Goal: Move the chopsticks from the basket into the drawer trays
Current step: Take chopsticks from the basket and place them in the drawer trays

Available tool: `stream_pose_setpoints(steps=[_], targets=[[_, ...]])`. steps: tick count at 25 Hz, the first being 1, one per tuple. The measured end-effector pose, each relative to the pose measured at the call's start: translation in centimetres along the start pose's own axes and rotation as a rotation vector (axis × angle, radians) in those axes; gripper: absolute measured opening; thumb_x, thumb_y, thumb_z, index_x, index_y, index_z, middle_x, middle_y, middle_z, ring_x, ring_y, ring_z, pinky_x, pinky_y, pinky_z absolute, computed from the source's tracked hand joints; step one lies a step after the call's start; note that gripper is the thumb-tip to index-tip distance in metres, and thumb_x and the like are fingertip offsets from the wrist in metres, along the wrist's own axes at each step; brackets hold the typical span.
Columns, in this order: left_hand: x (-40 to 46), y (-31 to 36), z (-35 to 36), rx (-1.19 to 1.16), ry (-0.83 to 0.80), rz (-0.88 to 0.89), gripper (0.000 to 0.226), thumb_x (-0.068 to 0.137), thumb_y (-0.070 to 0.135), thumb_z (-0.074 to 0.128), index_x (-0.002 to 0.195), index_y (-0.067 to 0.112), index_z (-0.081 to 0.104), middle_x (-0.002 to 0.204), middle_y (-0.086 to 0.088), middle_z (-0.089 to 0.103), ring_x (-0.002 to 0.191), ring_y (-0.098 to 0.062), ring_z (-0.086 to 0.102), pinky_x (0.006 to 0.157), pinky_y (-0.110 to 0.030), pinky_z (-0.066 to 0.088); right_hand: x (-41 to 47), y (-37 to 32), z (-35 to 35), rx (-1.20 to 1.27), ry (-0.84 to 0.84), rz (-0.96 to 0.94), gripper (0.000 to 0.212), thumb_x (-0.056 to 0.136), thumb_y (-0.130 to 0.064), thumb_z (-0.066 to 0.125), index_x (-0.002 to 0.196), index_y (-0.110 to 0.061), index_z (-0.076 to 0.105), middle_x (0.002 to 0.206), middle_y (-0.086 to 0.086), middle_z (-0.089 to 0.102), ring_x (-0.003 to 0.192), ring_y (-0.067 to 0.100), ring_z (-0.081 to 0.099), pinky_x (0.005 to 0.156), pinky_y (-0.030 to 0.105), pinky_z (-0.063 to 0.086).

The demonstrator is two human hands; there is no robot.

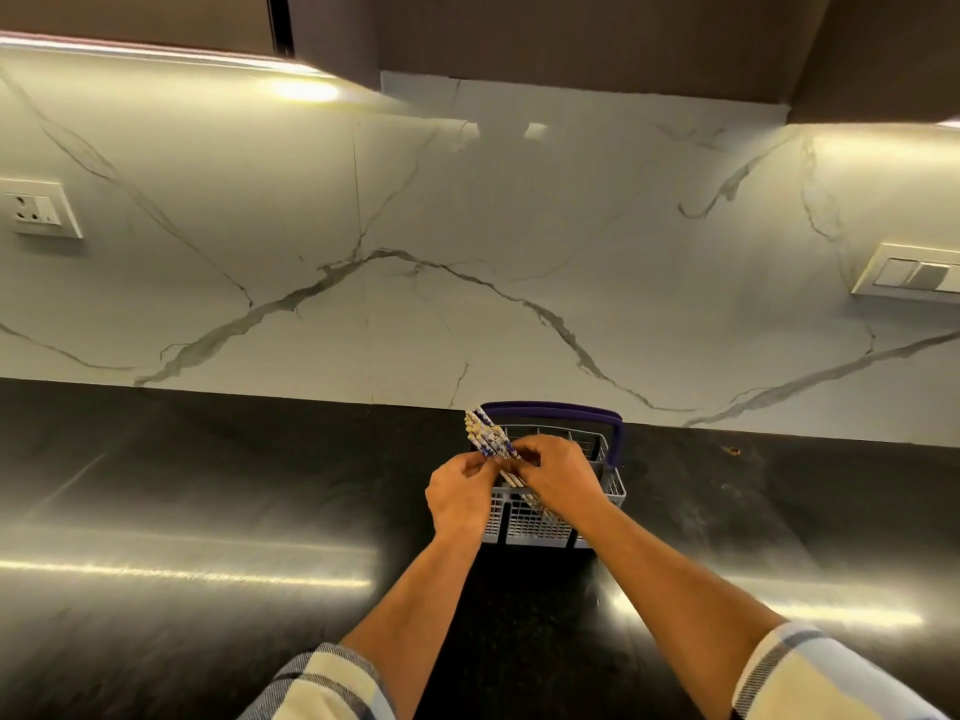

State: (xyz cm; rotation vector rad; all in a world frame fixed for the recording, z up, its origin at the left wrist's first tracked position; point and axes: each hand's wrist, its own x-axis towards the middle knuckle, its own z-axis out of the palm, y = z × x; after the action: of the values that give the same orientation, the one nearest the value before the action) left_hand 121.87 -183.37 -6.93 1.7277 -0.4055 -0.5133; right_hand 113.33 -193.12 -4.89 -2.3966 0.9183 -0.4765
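A glossy black stone tabletop (208, 485) runs beneath a white grey-veined marble backsplash (467, 252) and dark upper cabinets (571, 33), with a white socket plate (39, 207) at left and a white switch plate (909, 275) at right. Both hands, left hand (460, 493) and right hand (558, 480), are curled closed around a bundle of white-and-blue patterned chopsticks (485, 439) tilting leftward out of a grey plastic lattice basket with a purple handle (550, 522). The basket stands near the backsplash, with bare tabletop on either side.

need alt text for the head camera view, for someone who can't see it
Both hands, left hand and right hand, gather a bundle of blue-patterned chopsticks over a grey cutlery basket with a purple handle, on a dark countertop against a marble backsplash.
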Motion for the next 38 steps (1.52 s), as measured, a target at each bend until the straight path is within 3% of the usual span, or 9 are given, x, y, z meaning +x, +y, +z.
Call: stream_pose_setpoints(steps=[7,14,21,26,30,35,38], targets=[[0.1,0.8,0.1,-0.041,-0.049,0.081,0.025,0.086,0.029,0.074,0.109,0.021,0.074,0.083,0.012,0.073,0.082,-0.008,0.072,0.082,-0.037,0.061,0.4,0.5,-1.3,0.042,-0.003,-0.016,0.019,0.092,-0.03,0.065,0.105,-0.021,0.075,0.083,-0.004,0.073,0.063,0.003,0.061,0.058,0.011,0.043],[-0.1,1.7,-0.2,-0.08,-0.024,0.153,0.024,0.088,0.027,0.072,0.111,0.022,0.073,0.089,0.009,0.075,0.084,-0.007,0.073,0.083,-0.033,0.061,0.2,-0.3,-1.7,0.07,0.033,-0.078,0.018,0.096,-0.026,0.06,0.108,-0.023,0.073,0.086,-0.004,0.073,0.065,0.002,0.061,0.059,0.013,0.044],[-0.2,2.7,-1.5,-0.025,0.017,0.211,0.023,0.089,0.027,0.07,0.112,0.023,0.073,0.088,0.011,0.074,0.082,-0.003,0.071,0.083,-0.03,0.06,0.1,-1.2,-2.3,0.069,0.046,-0.09,0.021,0.096,-0.026,0.061,0.113,-0.022,0.071,0.096,-0.002,0.075,0.076,0.007,0.066,0.07,0.019,0.052],[0.2,4.8,-2.9,-0.038,0.019,0.285,0.023,0.09,0.025,0.07,0.111,0.019,0.075,0.091,0.007,0.076,0.082,-0.006,0.073,0.083,-0.03,0.06,0.2,-2.6,-3.6,0.102,0.074,-0.1,0.021,0.096,-0.029,0.061,0.11,-0.021,0.073,0.086,-0.001,0.074,0.061,0.002,0.06,0.058,0.015,0.045],[0.4,8.4,-4.4,-0.058,-0.058,0.372,0.021,0.087,0.024,0.073,0.106,0.019,0.076,0.091,0.005,0.078,0.084,-0.009,0.074,0.085,-0.035,0.06,0.5,-4.8,-5.8,0.193,0.094,-0.14,0.019,0.095,-0.024,0.062,0.109,-0.019,0.074,0.092,0.002,0.075,0.077,0.014,0.07,0.078,0.031,0.059],[-1.3,14.1,-6.3,-0.137,-0.15,0.433,0.018,0.088,0.017,0.071,0.106,0.017,0.076,0.093,-0.003,0.078,0.087,-0.018,0.075,0.081,-0.037,0.062,0.4,-8.5,-9.9,0.238,0.15,-0.243,0.018,0.094,-0.027,0.063,0.104,-0.017,0.075,0.087,0.004,0.074,0.076,0.02,0.069,0.074,0.03,0.056],[-3.3,16.7,-7.4,-0.165,-0.214,0.434,0.021,0.089,0.014,0.07,0.11,0.013,0.074,0.096,-0.007,0.077,0.084,-0.021,0.076,0.078,-0.036,0.062,-0.2,-10.0,-12.5,0.267,0.137,-0.307,0.018,0.095,-0.024,0.062,0.102,-0.014,0.075,0.092,0.005,0.075,0.084,0.019,0.07,0.085,0.035,0.057]])
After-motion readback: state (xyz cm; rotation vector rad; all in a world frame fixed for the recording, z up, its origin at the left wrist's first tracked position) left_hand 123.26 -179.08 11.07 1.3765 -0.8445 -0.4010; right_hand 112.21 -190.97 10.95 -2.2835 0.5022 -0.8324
